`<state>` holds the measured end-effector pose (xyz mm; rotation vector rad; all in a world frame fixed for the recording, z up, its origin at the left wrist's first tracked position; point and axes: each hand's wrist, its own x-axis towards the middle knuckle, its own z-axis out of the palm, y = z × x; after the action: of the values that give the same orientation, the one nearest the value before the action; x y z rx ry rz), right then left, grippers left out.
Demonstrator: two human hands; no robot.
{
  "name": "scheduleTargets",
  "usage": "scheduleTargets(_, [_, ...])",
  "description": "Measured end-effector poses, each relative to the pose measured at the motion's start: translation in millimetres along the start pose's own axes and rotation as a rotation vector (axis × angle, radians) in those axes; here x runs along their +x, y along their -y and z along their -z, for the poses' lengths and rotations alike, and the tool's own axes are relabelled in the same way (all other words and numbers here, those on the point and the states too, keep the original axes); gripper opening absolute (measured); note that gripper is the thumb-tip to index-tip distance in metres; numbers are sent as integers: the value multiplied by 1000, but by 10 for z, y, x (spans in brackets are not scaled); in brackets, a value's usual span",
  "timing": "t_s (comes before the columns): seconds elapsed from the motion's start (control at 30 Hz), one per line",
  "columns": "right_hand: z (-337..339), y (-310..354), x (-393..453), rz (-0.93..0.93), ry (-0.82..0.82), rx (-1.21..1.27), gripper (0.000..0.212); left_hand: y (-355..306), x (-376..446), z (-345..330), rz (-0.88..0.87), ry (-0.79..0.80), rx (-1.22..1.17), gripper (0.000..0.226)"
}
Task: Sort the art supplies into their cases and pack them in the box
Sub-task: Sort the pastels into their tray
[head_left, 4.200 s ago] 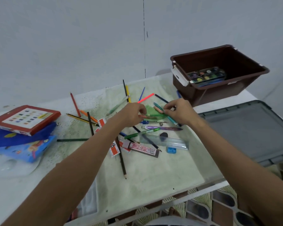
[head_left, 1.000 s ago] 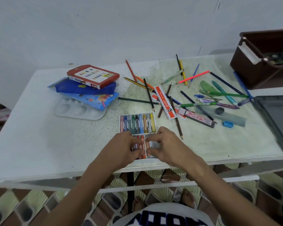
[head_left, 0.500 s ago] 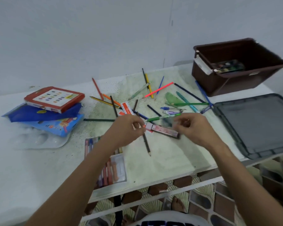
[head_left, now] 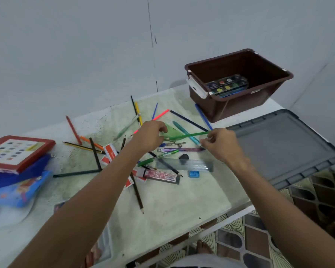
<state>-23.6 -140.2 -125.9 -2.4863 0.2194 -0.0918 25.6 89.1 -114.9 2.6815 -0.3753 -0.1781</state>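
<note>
Head view. My left hand (head_left: 150, 136) has its fingers curled in a loose grip at the near end of a green pencil (head_left: 188, 135); whether the tips actually pinch the shaft I cannot tell, since the knuckles hide the contact. My right hand (head_left: 219, 145) is also curled, thumb and forefinger closed in a pinch just below the pencil's far end; something thin seems to sit between them, too small to identify. The pencil runs between both hands, slim, straight, glossy green, raised above the clutter.

Beneath it: a flat translucent green plastic piece (head_left: 172, 132), a teal pen (head_left: 184, 132), a purple pen (head_left: 182, 149), a green pen (head_left: 157, 158), a clear plastic ruler (head_left: 195, 165), a small blue sharpener (head_left: 193, 174), a dark oval eraser (head_left: 183, 156) and a red-printed flat lead case (head_left: 161, 176). Loose wooden pencils lie crossed over the worktop (head_left: 172, 206), which is white with a speckled, green-stained surface.

The brown plastic box (head_left: 238, 102) stands at the far right corner, rigid, open-topped, with a watercolour palette (head_left: 227, 85) inside. Its grey ribbed lid (head_left: 290, 149) lies flat to the right. At the left edge sit a red-framed tin case (head_left: 17, 151) stacked on a blue pouch (head_left: 19, 173) and a light blue case (head_left: 17, 192).
</note>
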Motion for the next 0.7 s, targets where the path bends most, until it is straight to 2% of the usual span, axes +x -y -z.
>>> scheduleTargets(0.17, [-90, -8, 10, -21, -34, -69, 27, 28, 84, -54, -14, 36, 40, 37])
scheduleTargets(0.3, [-72, 12, 19, -53, -19, 34, 17, 72, 106, -42, -42, 75, 64, 25])
scheduleTargets(0.43, [-54, 32, -1, -79, -19, 79, 11, 168, 91, -40, -36, 49, 36, 17])
scheduleTargets(0.5, [-44, 50, -29, -92, -10, 87, 15, 182, 75, -44, -50, 29, 26, 24])
scheduleTargets(0.6, [-30, 70, -74, -96, -11, 93, 32, 175, 70, -39, -72, 16, 21, 32])
scheduleTargets(0.7, [-19, 71, -98, -137, 24, 125, 40, 165, 74, -26, -69, 39, 18, 28])
